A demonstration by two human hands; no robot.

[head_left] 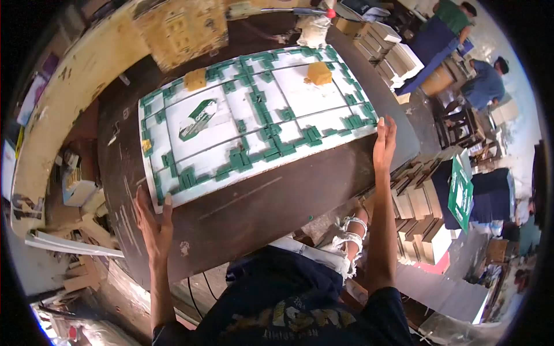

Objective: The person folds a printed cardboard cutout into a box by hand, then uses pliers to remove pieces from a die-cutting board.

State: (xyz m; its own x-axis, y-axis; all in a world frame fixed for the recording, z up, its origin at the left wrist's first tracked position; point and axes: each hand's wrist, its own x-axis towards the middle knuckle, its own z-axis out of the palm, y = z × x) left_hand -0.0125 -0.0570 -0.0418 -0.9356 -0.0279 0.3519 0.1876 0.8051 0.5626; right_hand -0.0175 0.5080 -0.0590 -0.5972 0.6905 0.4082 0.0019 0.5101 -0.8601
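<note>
A white board (199,141) lies on a dark table, covered with green strips and blocks along a grid of thin dark lines; it looks like a cutting die. My left hand (154,228) holds the board's near left corner, thumb at the front edge and fingers along the left side. At the near right corner my right hand (385,144) grips the board the same way, its fingers pointing up. Yellowish sponge-like lumps (195,79) sit on the board. A loose green printed piece (198,119) lies flat in its left panel.
The dark tabletop (254,210) extends around the board. A lumpy whitish object (313,30) stands behind it. Stacks of boards (424,230) are on the right, with a green sheet (460,193) beside them. Two people (485,83) are in the far right background.
</note>
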